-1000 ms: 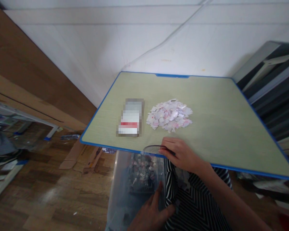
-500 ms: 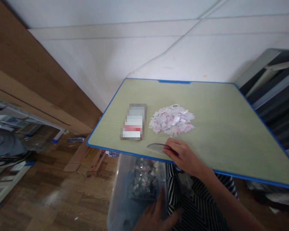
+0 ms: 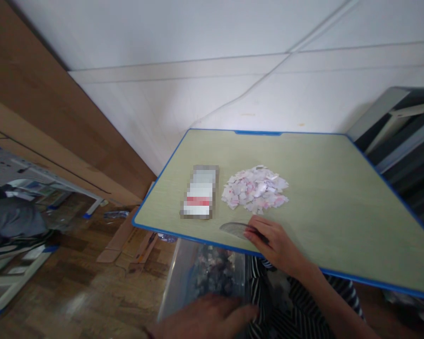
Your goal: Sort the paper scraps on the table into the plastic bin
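My right hand rests by the near edge of the folding table, its fingers closed on a comb with a dark curved back and fine grey teeth. Just beyond it lies a loose heap of small white and pink paper scraps. Left of the heap is a phone-shaped object, its face blurred out. Below the table edge, my left hand hovers over a clear plastic bin, blurred, fingers stretched and thumb apart, with nothing visible in it. Small shiny packets fill part of the bin.
A white wall with a cable stands behind the table. Flattened cardboard lies on the wooden floor at left, near a folding frame. A grey folded frame leans at the right.
My left hand has come up across the front of the bin and now covers more of it. The view has tilted slightly upward. My right hand keeps the comb in about the same place.
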`<action>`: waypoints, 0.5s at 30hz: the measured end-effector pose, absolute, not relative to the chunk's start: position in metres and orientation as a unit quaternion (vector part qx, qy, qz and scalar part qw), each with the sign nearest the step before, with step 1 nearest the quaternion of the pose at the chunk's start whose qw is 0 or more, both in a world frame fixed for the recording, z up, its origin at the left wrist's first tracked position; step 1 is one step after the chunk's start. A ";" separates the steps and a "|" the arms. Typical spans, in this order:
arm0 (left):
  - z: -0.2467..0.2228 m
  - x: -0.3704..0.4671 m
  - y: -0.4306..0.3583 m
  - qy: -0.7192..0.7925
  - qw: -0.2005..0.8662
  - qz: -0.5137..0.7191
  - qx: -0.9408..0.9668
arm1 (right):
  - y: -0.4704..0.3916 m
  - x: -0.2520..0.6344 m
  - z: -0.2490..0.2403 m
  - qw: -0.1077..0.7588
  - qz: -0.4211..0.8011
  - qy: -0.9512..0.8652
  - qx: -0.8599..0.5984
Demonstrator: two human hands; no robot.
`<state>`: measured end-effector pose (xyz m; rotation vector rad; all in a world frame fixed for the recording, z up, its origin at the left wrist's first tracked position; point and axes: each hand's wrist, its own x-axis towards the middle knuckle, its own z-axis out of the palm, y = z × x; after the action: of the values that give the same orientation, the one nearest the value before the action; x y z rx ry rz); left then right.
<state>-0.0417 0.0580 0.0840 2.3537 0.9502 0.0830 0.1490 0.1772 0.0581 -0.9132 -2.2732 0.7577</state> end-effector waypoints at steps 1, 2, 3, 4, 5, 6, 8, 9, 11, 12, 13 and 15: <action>0.095 -0.049 0.067 0.343 0.312 0.052 0.884 | 0.177 0.149 0.058 0.287 0.286 -0.847 -0.344; 0.103 -0.057 0.079 0.333 0.309 0.105 0.885 | 0.178 0.149 0.058 0.290 0.288 -0.845 -0.345; 0.108 -0.066 0.092 0.349 0.317 0.157 0.868 | 0.178 0.150 0.058 0.294 0.291 -0.843 -0.346; 0.109 -0.074 0.108 0.375 0.312 0.229 0.842 | 0.178 0.150 0.058 0.298 0.292 -0.840 -0.346; 0.108 -0.083 0.126 0.403 0.279 0.307 0.816 | 0.178 0.150 0.058 0.302 0.291 -0.838 -0.348; 0.103 -0.090 0.146 0.437 0.213 0.372 0.791 | 0.179 0.150 0.057 0.305 0.291 -0.837 -0.350; 0.090 -0.102 0.190 0.472 0.150 0.409 0.766 | 0.179 0.150 0.057 0.306 0.289 -0.836 -0.353; 0.082 -0.106 0.211 0.478 0.140 0.401 0.769 | 0.179 0.150 0.057 0.305 0.288 -0.836 -0.354; 0.069 -0.110 0.246 0.486 0.133 0.363 0.784 | 0.179 0.150 0.056 0.305 0.287 -0.836 -0.354; 0.064 -0.110 0.258 0.492 0.131 0.342 0.790 | 0.179 0.149 0.056 0.305 0.287 -0.836 -0.355; 0.060 -0.110 0.267 0.496 0.131 0.322 0.796 | 0.179 0.149 0.056 0.305 0.288 -0.835 -0.356; 0.056 -0.108 0.275 0.501 0.133 0.291 0.804 | 0.179 0.148 0.057 0.301 0.291 -0.834 -0.359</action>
<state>-0.1079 0.2749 0.0560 2.3329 1.4529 0.8434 0.1482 0.1790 0.0569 -0.9522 -2.2144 0.7712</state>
